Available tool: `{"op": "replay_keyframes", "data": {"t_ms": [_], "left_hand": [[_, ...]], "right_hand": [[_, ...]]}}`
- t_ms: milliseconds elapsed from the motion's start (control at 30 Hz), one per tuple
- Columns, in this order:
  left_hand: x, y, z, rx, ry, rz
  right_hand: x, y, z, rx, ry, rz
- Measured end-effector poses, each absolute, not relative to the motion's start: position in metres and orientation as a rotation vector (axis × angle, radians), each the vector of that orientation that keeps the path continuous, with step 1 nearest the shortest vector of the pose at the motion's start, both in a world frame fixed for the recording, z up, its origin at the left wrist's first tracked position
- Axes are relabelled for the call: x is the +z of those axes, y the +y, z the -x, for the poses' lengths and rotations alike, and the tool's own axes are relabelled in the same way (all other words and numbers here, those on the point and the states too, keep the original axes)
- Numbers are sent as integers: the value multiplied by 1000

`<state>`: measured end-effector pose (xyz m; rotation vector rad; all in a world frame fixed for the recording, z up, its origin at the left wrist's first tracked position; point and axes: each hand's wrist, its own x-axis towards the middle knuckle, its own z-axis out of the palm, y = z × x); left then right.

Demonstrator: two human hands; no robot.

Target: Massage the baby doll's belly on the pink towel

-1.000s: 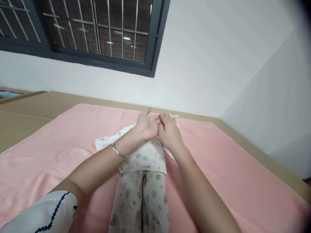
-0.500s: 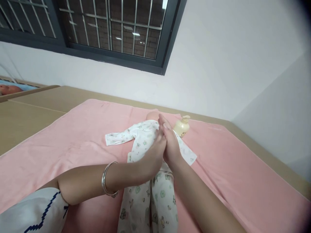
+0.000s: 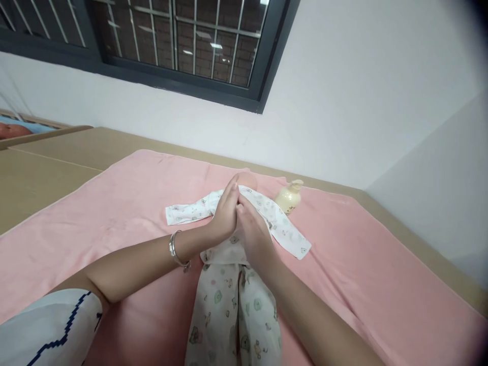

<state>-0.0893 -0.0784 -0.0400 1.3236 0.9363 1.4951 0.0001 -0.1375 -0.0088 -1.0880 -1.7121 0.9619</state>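
A silver bracelet circled the left wrist; the left hand, fingers straight, met the right hand palm to palm — both over the patterned outfit spread on a pink cloth — and a cream pump bottle stood just beside one sleeve

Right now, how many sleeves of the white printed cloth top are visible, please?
2: one long sleeve lies left of the left hand, the other sleeve right of the right hand, both on the pink cloth.
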Motion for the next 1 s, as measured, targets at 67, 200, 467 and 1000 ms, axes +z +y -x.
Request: {"op": "replay_keyframes", "data": {"t_ms": [67, 200, 467, 1000], "left_hand": [[-59, -66, 90, 1470, 1066, -1417], [-85, -53, 91, 1466, 1085, -1519], [-95, -58, 92, 1472, 1189, -1647], [-95, -62, 93, 1527, 1118, -1560]], "right_hand": [[-20, -120, -3, 891, -1679, 1188], [-38, -94, -11, 675, -1900, 1223], [-59, -41, -57, 297, -2219, 1289], [-55, -51, -48, 168, -2364, 1442]]}}
